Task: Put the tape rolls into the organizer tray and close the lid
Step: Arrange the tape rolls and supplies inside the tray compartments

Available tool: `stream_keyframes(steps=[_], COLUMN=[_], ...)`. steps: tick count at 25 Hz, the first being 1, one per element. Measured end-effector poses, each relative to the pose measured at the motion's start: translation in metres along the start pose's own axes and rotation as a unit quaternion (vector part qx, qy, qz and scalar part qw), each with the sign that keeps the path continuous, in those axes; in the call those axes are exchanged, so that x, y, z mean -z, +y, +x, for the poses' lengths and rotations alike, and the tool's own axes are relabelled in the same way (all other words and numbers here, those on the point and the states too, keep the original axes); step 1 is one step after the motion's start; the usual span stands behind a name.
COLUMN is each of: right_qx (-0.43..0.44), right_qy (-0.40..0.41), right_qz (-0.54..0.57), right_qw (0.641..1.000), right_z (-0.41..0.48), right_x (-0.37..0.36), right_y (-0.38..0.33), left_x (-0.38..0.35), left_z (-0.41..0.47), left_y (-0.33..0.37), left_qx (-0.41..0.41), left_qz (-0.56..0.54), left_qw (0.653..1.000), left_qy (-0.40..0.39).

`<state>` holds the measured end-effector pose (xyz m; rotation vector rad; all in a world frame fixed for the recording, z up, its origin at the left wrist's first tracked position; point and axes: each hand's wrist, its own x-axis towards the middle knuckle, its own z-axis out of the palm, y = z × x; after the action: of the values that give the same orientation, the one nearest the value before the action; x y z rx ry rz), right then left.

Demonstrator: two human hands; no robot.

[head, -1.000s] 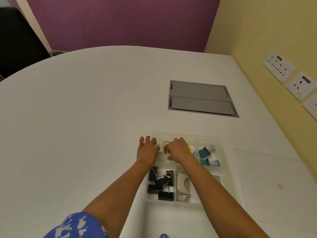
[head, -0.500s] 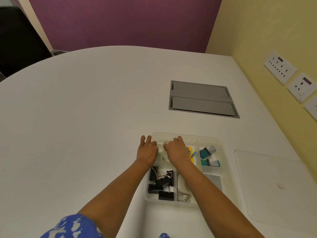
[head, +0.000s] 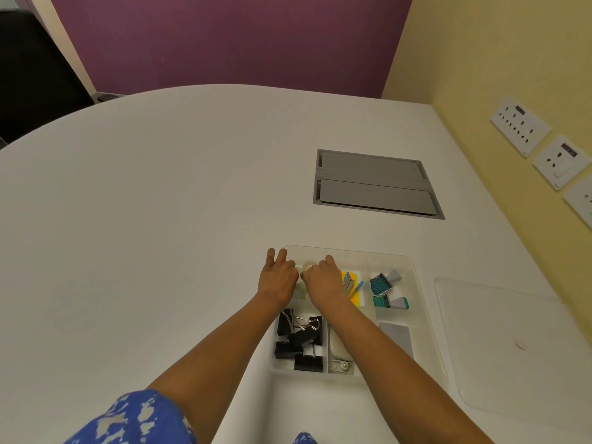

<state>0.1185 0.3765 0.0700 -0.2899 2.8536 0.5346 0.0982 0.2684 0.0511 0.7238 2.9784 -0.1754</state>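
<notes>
A clear organizer tray (head: 413, 267) lies on the white table in front of me. Both hands reach into its far left compartment. My left hand (head: 278, 277) and my right hand (head: 323, 278) meet knuckle to knuckle over pale, clear tape rolls (head: 308, 266), which show only as a sliver between the fingers. Each hand's fingers curl down onto the rolls; two left fingers stick out over the tray's rim. The clear lid (head: 512, 344) lies flat on the table to the tray's right.
Other tray compartments hold black binder clips (head: 299, 339), a white stapler (head: 339, 354), yellow and blue sticky notes (head: 352, 285), teal stamps (head: 386, 290) and a grey pad (head: 397, 338). A grey cable hatch (head: 374, 185) sits in the table beyond. Wall sockets (head: 519, 125) are at right.
Both hands have drawn closer together over the far left compartment, with the right hand's fingers curling tighter. The tray and lid have not moved.
</notes>
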Motion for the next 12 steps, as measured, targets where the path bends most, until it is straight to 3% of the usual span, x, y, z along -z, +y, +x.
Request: stream_keyframes(steps=[6, 12], right_qx=[-0.046, 0.057], right_qy=[0.040, 0.054], right_qz=[0.097, 0.096], right_qw=[0.993, 0.992], right_z=[0.002, 0.014], right_x=[0.006, -0.005], right_y=[0.018, 0.031], left_x=[0.000, -0.003], left_z=[0.002, 0.008], left_y=[-0.006, -0.007], left_qx=[-0.007, -0.062], left_qz=[-0.008, 0.011], left_qw=[1.000, 0.998], left_qy=[0.024, -0.023])
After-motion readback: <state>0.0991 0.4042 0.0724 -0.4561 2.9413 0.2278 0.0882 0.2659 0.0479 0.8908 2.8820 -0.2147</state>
